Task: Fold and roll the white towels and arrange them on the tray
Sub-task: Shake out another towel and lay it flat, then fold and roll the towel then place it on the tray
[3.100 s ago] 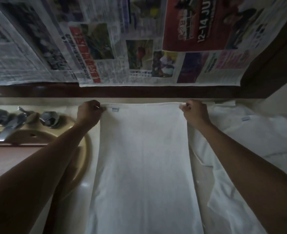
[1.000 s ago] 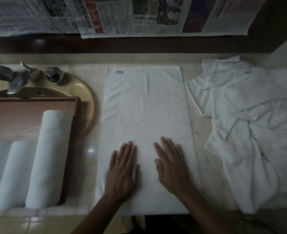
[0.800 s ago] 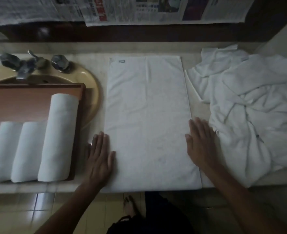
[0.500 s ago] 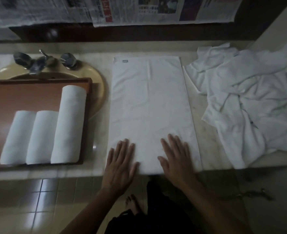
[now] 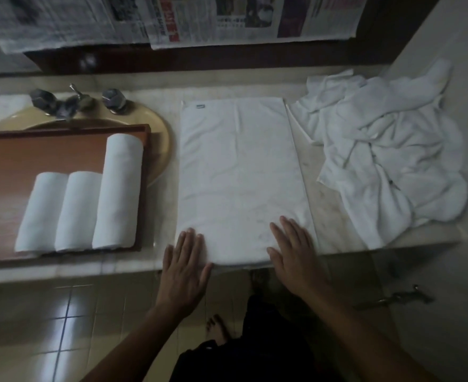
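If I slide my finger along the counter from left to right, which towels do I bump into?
first short roll → second short roll → long roll → flat towel → heap of unfolded towels

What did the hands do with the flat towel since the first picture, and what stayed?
Both hands let go of the far corners of the folded towel and drew back. The left hand and right hand now lie flat at its near end. The towel stays spread on the counter; three rolled towels remain on the tray.
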The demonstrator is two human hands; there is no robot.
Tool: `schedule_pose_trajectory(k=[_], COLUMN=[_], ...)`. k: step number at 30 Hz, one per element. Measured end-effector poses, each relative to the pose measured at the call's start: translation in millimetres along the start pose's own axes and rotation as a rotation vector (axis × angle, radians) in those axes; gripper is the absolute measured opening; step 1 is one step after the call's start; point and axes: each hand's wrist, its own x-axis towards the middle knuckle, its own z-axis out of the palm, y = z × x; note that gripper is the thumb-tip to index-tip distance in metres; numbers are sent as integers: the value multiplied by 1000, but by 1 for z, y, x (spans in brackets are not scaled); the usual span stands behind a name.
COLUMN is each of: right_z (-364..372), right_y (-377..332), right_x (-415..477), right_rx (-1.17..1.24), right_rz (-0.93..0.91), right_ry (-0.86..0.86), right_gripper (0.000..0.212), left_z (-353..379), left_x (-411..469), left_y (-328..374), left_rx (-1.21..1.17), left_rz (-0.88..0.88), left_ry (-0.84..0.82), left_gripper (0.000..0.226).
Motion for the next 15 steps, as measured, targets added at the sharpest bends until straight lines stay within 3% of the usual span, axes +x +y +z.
schedule_pose_trajectory(k=[6, 11, 15], right_z=[-29, -50, -66], right_y=[7, 41, 70], right_x=[48, 144, 234], right_rx=[86, 127, 155], right_rz=[66, -6, 0], right_ry=[79, 233, 226], right_gripper=[44, 37, 37], left_z=[-33, -40, -36], left_x=[48, 122, 174], left_y=[34, 86, 128], left_rx=[-81, -190, -260], left_rz=[-86, -56, -90], left_ry=[73, 78, 57], left_gripper=[51, 37, 38])
